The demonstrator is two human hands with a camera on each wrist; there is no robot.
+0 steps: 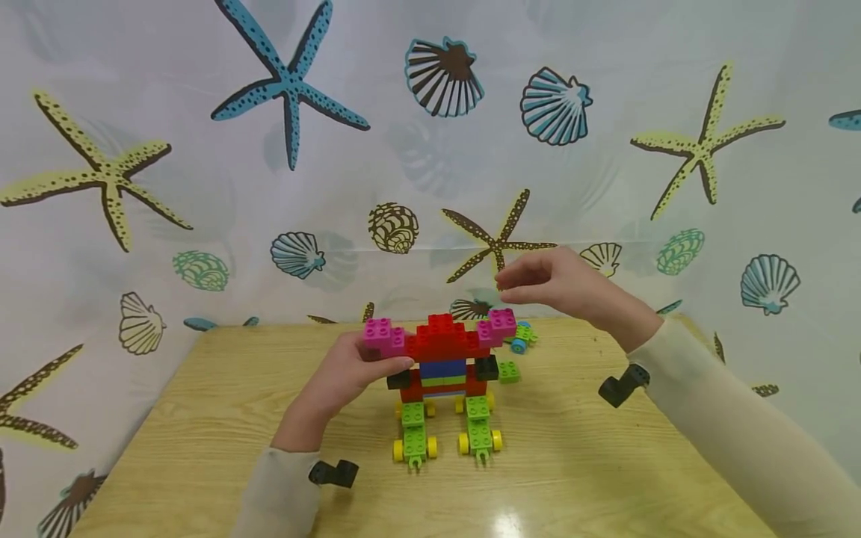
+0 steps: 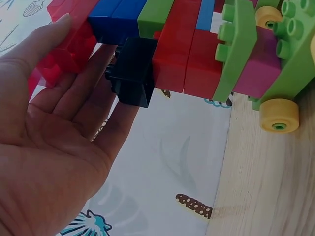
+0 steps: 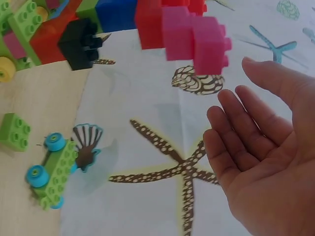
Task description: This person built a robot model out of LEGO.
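A figure of toy building bricks (image 1: 440,340) stands upright on the table on two green bases with yellow wheels. Its top is red with stepped pink bricks at both ends; blue, green and red layers lie below, with a black brick (image 2: 133,71) on each side. My left hand (image 1: 339,377) holds the figure's upper left side, thumb in front and fingers behind. Up and right of the figure, my right hand (image 1: 565,288) hovers apart from it. In the right wrist view nothing is in that hand (image 3: 268,142), and its fingers are loosely bent near the pink bricks (image 3: 209,44).
Behind the figure's right side lie a loose green brick (image 1: 509,371) and a small green wheeled base (image 3: 55,174) with blue wheels. A curtain (image 1: 403,164) printed with starfish and shells hangs along the back edge of the wooden table (image 1: 572,463).
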